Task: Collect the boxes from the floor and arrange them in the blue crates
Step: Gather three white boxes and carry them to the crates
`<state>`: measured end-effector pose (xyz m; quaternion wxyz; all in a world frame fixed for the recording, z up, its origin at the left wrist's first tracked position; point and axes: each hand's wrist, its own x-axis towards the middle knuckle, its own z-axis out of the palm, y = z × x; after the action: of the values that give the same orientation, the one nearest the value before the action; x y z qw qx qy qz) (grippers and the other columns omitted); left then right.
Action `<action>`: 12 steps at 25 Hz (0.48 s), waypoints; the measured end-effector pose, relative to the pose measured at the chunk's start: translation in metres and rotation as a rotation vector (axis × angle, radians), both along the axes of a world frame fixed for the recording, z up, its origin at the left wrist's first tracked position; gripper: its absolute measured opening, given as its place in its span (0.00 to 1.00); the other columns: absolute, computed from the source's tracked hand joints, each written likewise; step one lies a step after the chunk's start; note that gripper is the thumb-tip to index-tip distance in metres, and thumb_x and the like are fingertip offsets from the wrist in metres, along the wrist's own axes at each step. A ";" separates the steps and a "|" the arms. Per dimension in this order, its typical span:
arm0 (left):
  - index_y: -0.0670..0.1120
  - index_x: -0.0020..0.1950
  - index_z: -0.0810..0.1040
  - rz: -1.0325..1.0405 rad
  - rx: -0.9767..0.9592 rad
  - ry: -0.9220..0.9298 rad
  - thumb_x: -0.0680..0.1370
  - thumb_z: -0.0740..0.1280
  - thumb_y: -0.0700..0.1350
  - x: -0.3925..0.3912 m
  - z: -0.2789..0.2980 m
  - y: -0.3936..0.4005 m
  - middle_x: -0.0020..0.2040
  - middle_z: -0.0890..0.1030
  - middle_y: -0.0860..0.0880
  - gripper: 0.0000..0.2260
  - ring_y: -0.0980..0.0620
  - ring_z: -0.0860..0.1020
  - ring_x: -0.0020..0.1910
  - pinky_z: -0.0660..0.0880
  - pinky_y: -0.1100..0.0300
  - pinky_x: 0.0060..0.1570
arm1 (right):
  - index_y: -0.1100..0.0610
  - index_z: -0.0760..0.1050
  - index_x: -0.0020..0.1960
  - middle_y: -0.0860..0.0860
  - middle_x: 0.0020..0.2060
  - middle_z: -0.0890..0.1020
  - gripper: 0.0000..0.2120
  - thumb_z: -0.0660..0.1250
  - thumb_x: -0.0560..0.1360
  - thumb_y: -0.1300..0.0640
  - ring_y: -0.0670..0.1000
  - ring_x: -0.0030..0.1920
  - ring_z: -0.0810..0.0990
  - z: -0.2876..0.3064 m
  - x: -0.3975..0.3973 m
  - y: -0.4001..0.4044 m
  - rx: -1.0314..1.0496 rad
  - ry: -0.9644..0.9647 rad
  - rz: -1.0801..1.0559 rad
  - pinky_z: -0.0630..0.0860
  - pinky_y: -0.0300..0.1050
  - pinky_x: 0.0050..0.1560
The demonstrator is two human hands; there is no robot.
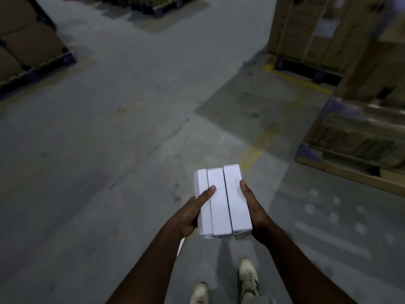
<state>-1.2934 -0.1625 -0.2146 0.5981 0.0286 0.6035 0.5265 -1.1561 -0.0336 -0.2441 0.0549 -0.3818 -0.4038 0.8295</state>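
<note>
Only the head view here, so: I'm looking down at three white boxes held side by side like one flat slab, long edges touching, out in front of the body and well above the concrete floor. I'll use that slab as my landmark.

The left hand is on the slab's left side, fingers curled under it, thumb lying across the top of the left box and reaching the middle one. So that grip is closed on the boxes. The right hand does the same on the slab's right edge, thumb running along the side of the right box, fingers hidden underneath; that grip is clamped on the boxes too.

Just below the slab, near the left forearm, a thin white edge pokes out. Can't tell what it is.

Below the slab, two pale sneakers stand on the floor. Up and right of the slab, a worn yellow line crosses the floor. Further right of it, a wooden pallet carries brown cartons. Far up and left of the slab, more cartons sit on a dark pallet.

I don't see any blue crates in this shot.
</note>
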 end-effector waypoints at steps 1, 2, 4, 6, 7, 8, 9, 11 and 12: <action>0.47 0.65 0.79 -0.046 -0.006 0.031 0.73 0.71 0.61 0.002 0.012 -0.003 0.59 0.85 0.45 0.25 0.45 0.83 0.59 0.74 0.43 0.67 | 0.48 0.68 0.70 0.55 0.63 0.80 0.38 0.68 0.68 0.28 0.60 0.61 0.81 0.011 0.010 -0.008 -0.010 0.009 -0.006 0.74 0.65 0.62; 0.48 0.64 0.79 -0.094 -0.016 0.058 0.72 0.72 0.62 0.006 0.021 -0.008 0.58 0.85 0.45 0.26 0.45 0.83 0.58 0.74 0.43 0.67 | 0.48 0.67 0.71 0.55 0.63 0.80 0.39 0.70 0.68 0.30 0.60 0.61 0.81 0.023 0.020 -0.018 -0.004 0.020 -0.026 0.75 0.65 0.62; 0.48 0.67 0.77 -0.195 -0.016 0.110 0.69 0.75 0.65 0.013 0.038 -0.015 0.58 0.85 0.46 0.32 0.45 0.84 0.58 0.76 0.43 0.65 | 0.49 0.65 0.72 0.54 0.64 0.79 0.39 0.74 0.67 0.35 0.59 0.61 0.81 0.041 0.039 -0.038 0.028 0.050 -0.089 0.76 0.65 0.61; 0.50 0.70 0.73 -0.325 -0.001 0.129 0.65 0.77 0.68 0.022 0.051 -0.023 0.60 0.85 0.47 0.39 0.45 0.83 0.59 0.76 0.42 0.64 | 0.49 0.64 0.73 0.54 0.64 0.79 0.40 0.76 0.67 0.41 0.58 0.61 0.81 0.061 0.062 -0.059 0.071 0.064 -0.167 0.76 0.64 0.62; 0.51 0.70 0.73 -0.385 0.023 0.128 0.65 0.77 0.67 0.025 0.057 -0.025 0.60 0.84 0.47 0.39 0.45 0.83 0.60 0.76 0.42 0.65 | 0.50 0.64 0.73 0.53 0.64 0.79 0.39 0.76 0.67 0.43 0.58 0.61 0.81 0.069 0.072 -0.069 0.093 0.069 -0.199 0.76 0.63 0.62; 0.51 0.70 0.73 -0.434 0.051 0.125 0.67 0.77 0.64 0.027 0.062 -0.025 0.61 0.84 0.48 0.36 0.44 0.82 0.60 0.75 0.41 0.65 | 0.50 0.64 0.72 0.53 0.64 0.79 0.37 0.76 0.68 0.45 0.57 0.60 0.81 0.076 0.079 -0.075 0.114 0.069 -0.228 0.77 0.62 0.61; 0.52 0.69 0.73 -0.498 0.076 0.125 0.69 0.76 0.61 0.032 0.070 -0.025 0.61 0.84 0.48 0.32 0.44 0.82 0.61 0.75 0.41 0.65 | 0.49 0.65 0.71 0.52 0.63 0.80 0.35 0.74 0.68 0.46 0.56 0.59 0.82 0.086 0.089 -0.082 0.140 0.068 -0.279 0.78 0.60 0.60; 0.51 0.70 0.73 -0.622 0.130 0.121 0.71 0.74 0.55 0.047 0.089 -0.023 0.61 0.84 0.48 0.29 0.45 0.82 0.61 0.76 0.44 0.65 | 0.49 0.66 0.70 0.52 0.62 0.81 0.33 0.73 0.69 0.47 0.56 0.58 0.83 0.103 0.111 -0.094 0.171 0.059 -0.372 0.79 0.59 0.58; 0.51 0.70 0.73 -0.673 0.159 0.118 0.71 0.74 0.52 0.055 0.096 -0.020 0.61 0.84 0.48 0.28 0.45 0.81 0.61 0.77 0.45 0.64 | 0.49 0.66 0.71 0.52 0.62 0.81 0.33 0.73 0.69 0.46 0.56 0.58 0.82 0.110 0.122 -0.099 0.181 0.059 -0.408 0.78 0.59 0.59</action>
<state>-1.2381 -0.1823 -0.1183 0.6983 0.3029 0.5508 0.3425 -1.0341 -0.1330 -0.1339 0.2677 -0.4246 -0.3893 0.7723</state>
